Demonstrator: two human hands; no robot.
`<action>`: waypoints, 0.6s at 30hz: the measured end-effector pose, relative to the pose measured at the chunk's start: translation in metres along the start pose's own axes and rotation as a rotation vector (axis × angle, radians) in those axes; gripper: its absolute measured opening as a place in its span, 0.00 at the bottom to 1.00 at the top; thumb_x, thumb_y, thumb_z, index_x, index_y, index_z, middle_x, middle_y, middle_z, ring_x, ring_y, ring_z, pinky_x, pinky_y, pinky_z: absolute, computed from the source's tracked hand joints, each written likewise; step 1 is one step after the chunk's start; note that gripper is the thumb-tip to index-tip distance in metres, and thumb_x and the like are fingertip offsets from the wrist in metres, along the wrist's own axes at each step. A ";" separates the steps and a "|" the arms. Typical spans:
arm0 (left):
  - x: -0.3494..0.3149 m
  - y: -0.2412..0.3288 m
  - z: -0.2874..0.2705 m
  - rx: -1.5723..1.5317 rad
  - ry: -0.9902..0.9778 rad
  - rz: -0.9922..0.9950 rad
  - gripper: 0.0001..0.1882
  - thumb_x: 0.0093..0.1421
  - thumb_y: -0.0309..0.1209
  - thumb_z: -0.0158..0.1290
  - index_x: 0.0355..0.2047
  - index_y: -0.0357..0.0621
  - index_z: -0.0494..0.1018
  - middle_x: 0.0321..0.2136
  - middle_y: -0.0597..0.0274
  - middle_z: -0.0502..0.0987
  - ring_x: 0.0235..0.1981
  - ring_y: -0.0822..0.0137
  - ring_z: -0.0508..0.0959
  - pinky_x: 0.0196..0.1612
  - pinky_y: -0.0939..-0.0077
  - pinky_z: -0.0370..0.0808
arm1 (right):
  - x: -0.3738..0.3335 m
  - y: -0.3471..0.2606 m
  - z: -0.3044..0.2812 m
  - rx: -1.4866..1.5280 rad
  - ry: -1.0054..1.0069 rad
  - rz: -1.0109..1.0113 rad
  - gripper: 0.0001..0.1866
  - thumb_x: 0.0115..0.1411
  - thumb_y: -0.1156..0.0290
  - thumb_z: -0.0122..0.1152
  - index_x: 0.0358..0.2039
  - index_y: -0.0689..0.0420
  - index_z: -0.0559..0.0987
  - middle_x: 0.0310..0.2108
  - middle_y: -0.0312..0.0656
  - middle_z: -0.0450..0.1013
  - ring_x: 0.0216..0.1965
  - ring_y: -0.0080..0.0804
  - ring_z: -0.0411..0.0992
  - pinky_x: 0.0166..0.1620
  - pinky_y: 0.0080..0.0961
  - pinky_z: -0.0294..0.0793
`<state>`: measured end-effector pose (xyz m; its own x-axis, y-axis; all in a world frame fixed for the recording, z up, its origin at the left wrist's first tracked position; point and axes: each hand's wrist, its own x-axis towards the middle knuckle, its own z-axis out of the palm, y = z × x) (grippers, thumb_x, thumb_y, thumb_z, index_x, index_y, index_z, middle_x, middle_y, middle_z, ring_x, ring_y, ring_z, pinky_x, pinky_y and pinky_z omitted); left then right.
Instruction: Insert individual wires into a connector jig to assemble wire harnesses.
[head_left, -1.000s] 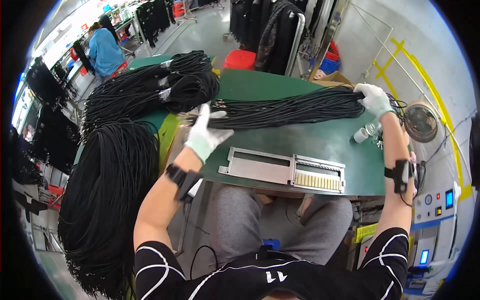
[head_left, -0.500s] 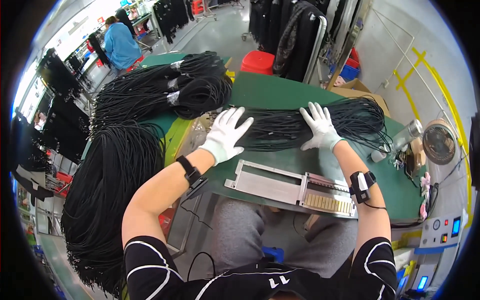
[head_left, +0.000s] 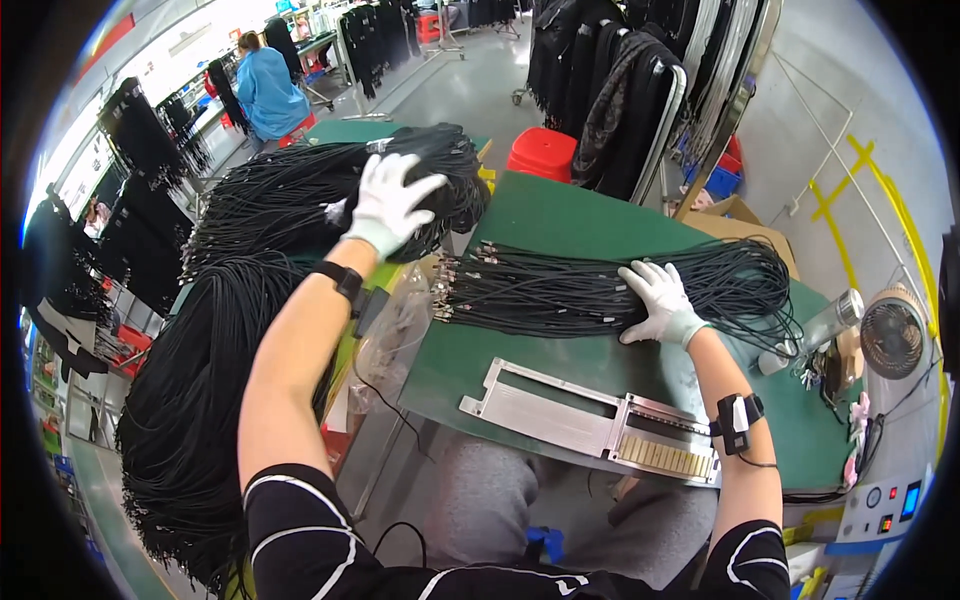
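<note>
My white-gloved left hand (head_left: 390,203) is over the big heap of bundled black cables (head_left: 285,190) at the left, fingers spread; whether it touches them I cannot tell. On the green table, my gloved right hand (head_left: 660,303) lies with fingers apart on a long bundle of black cables (head_left: 540,290). That bundle's metal-tipped ends point left, and its looped end fans out to the right. Nearer to me, a flat metal fixture (head_left: 550,415) lies along the table's front edge. One section of it holds a row of brass-coloured pieces (head_left: 668,458).
More black cables (head_left: 215,400) hang over the left side, beside clear plastic bags (head_left: 390,335). A small fan (head_left: 893,332) and a clear cylindrical container (head_left: 833,318) stand at the right. Behind the table are a red stool (head_left: 541,155) and racks. A person (head_left: 268,90) sits far left.
My left hand has lifted off the table bundle and moved up and left over the cable heap, uncovering the metal tips. My right hand stays on the bundle. The view has shifted slightly.
</note>
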<state>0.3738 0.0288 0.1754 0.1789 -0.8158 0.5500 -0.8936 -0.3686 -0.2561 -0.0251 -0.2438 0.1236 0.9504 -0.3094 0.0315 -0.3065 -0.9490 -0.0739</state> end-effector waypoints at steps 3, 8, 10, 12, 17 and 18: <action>-0.013 -0.030 0.008 -0.166 -0.007 0.078 0.37 0.47 0.48 0.66 0.60 0.65 0.73 0.62 0.50 0.66 0.66 0.42 0.60 0.72 0.42 0.47 | 0.006 0.001 0.003 0.012 0.025 -0.021 0.62 0.30 0.45 0.80 0.68 0.49 0.64 0.67 0.53 0.60 0.71 0.55 0.53 0.72 0.58 0.45; -0.004 0.038 -0.022 -0.312 0.102 0.142 0.44 0.41 0.46 0.70 0.62 0.59 0.70 0.63 0.44 0.62 0.66 0.36 0.58 0.71 0.41 0.50 | 0.004 0.013 0.007 -0.001 0.076 -0.026 0.61 0.31 0.46 0.80 0.68 0.49 0.65 0.67 0.53 0.60 0.70 0.55 0.54 0.71 0.57 0.46; -0.016 0.089 -0.037 -0.461 -0.056 0.331 0.51 0.40 0.48 0.71 0.67 0.56 0.65 0.65 0.41 0.60 0.66 0.31 0.56 0.70 0.39 0.51 | -0.001 0.011 0.008 -0.007 0.107 -0.037 0.59 0.33 0.47 0.80 0.68 0.49 0.65 0.67 0.53 0.60 0.70 0.55 0.54 0.71 0.57 0.47; -0.023 0.114 -0.029 -0.487 -0.124 0.439 0.55 0.40 0.49 0.72 0.69 0.54 0.62 0.66 0.39 0.59 0.66 0.29 0.55 0.69 0.38 0.53 | -0.002 0.008 0.011 -0.009 0.128 -0.029 0.57 0.34 0.48 0.79 0.67 0.49 0.66 0.67 0.53 0.60 0.70 0.55 0.54 0.71 0.56 0.47; 0.009 0.140 0.017 -0.465 -0.318 0.401 0.62 0.39 0.50 0.72 0.72 0.47 0.54 0.64 0.36 0.62 0.65 0.33 0.59 0.67 0.47 0.59 | -0.015 0.020 0.013 -0.050 0.242 -0.066 0.50 0.40 0.51 0.76 0.66 0.51 0.68 0.65 0.53 0.63 0.69 0.54 0.56 0.69 0.53 0.51; 0.028 0.137 0.028 -0.580 -0.475 0.397 0.63 0.38 0.50 0.73 0.72 0.45 0.53 0.63 0.35 0.63 0.64 0.35 0.61 0.67 0.50 0.61 | -0.015 0.021 0.012 -0.027 0.265 -0.086 0.49 0.41 0.51 0.76 0.65 0.51 0.69 0.64 0.52 0.64 0.68 0.54 0.57 0.69 0.52 0.52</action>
<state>0.2679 -0.0567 0.1333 -0.1548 -0.9847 0.0803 -0.9730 0.1660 0.1602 -0.0447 -0.2580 0.1098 0.9271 -0.2291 0.2966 -0.2297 -0.9727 -0.0332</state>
